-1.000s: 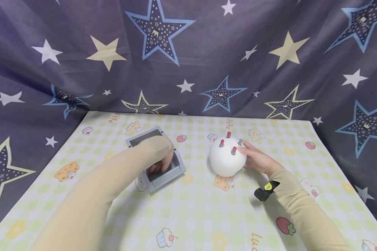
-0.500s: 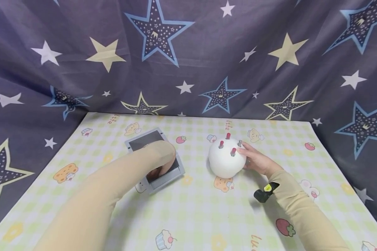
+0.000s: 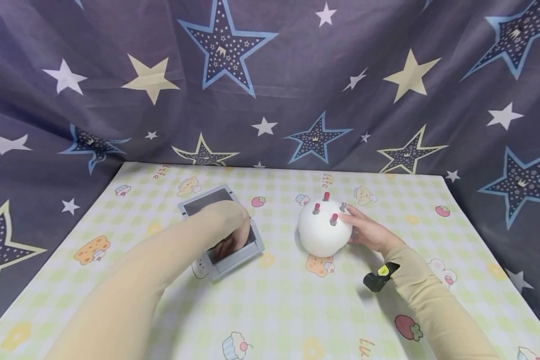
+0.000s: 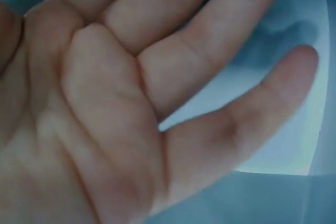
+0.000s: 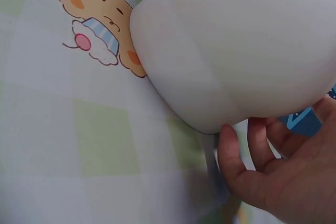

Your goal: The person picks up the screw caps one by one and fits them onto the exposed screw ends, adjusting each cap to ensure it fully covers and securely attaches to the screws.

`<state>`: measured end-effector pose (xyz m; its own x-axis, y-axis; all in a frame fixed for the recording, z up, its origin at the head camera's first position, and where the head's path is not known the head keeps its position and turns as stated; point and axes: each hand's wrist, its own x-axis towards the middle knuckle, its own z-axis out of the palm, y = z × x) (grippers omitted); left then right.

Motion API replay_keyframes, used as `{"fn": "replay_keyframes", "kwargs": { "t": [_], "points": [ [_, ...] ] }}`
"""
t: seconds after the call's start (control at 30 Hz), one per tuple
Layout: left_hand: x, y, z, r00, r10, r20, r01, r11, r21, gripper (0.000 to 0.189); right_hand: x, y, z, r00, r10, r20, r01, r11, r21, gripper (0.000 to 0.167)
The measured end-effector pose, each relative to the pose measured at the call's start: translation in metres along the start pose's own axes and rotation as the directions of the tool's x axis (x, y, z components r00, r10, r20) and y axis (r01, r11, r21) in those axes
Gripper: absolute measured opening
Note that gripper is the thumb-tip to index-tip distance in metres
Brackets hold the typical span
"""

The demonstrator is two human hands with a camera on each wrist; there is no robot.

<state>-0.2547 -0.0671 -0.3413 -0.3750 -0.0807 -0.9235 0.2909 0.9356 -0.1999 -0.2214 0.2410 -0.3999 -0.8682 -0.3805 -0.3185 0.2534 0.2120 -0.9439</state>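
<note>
My left hand (image 3: pixel 236 239) reaches down into a grey two-compartment tray (image 3: pixel 239 262), inside its nearer compartment. The left wrist view shows this hand's palm with the visible fingers (image 4: pixel 236 124) fairly straight and spread; the thumb and fingertips at the top are cut off. Anything lying under them is hidden. My right hand (image 3: pixel 371 232) holds the side of a white ball-shaped body (image 3: pixel 321 235), fingers curved against it. On its top stand three red-tipped pegs (image 3: pixel 334 218) and, beside the right fingers, a plain grey peg (image 3: pixel 343 206).
A light checked cloth with printed cartoons covers the table (image 3: pixel 279 310). A dark star-patterned curtain (image 3: pixel 288 65) hangs behind and along the sides. A black wrist camera (image 3: pixel 378 281) sticks out from the right sleeve above the cloth.
The left hand shifts slightly within the nearer compartment, its wrist moving a little right and then back. The right hand and the white body stay in place.
</note>
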Motion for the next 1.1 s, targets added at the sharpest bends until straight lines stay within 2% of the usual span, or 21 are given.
{"fn": "replay_keyframes", "kwargs": {
  "t": [0.07,0.1,0.13,0.23,0.4,0.57,0.7,0.83,0.93,1.1],
  "points": [
    [-0.004,-0.005,0.001,0.997,0.077,-0.032,-0.079,0.995,-0.058,0.015,0.000,0.000,0.000,1.000,0.000,0.002,0.000,1.000,-0.001,0.079],
    [-0.014,-0.006,0.003,0.993,0.107,-0.043,-0.110,0.990,-0.089,0.019,0.000,0.000,0.001,1.000,0.000,0.004,0.000,1.000,0.000,0.078],
    [-0.016,-0.008,0.003,0.989,0.133,-0.058,-0.139,0.984,-0.111,0.022,0.000,0.000,0.000,1.000,-0.002,0.006,0.002,1.000,0.000,0.078],
    [-0.021,-0.011,0.003,0.983,0.177,-0.050,-0.183,0.970,-0.160,0.033,-0.001,-0.001,0.000,1.000,-0.004,0.004,0.004,1.000,0.002,0.078],
    [-0.021,-0.016,0.004,0.979,0.170,-0.109,-0.192,0.952,-0.239,0.028,-0.001,-0.001,0.001,1.000,-0.009,0.011,0.009,1.000,0.003,0.079],
    [-0.017,-0.019,0.006,0.975,0.164,-0.150,-0.196,0.952,-0.233,0.023,-0.001,-0.001,0.002,1.000,-0.010,0.015,0.010,1.000,0.002,0.078],
    [-0.014,-0.018,0.007,0.972,0.181,-0.148,-0.206,0.963,-0.173,0.025,-0.001,0.000,0.002,1.000,-0.011,0.015,0.011,1.000,-0.003,0.081],
    [-0.012,-0.015,0.009,0.976,0.171,-0.134,-0.190,0.972,-0.138,0.024,-0.001,0.001,0.002,1.000,-0.013,0.017,0.014,1.000,-0.009,0.082],
    [-0.011,-0.012,0.010,0.981,0.140,-0.137,-0.161,0.975,-0.155,0.022,0.000,0.001,0.003,1.000,-0.014,0.015,0.014,1.000,-0.005,0.080],
    [-0.013,-0.011,0.012,0.979,0.128,-0.158,-0.161,0.961,-0.222,0.024,0.000,0.001,0.003,1.000,-0.021,0.012,0.021,1.000,0.000,0.078]
  ]
}}
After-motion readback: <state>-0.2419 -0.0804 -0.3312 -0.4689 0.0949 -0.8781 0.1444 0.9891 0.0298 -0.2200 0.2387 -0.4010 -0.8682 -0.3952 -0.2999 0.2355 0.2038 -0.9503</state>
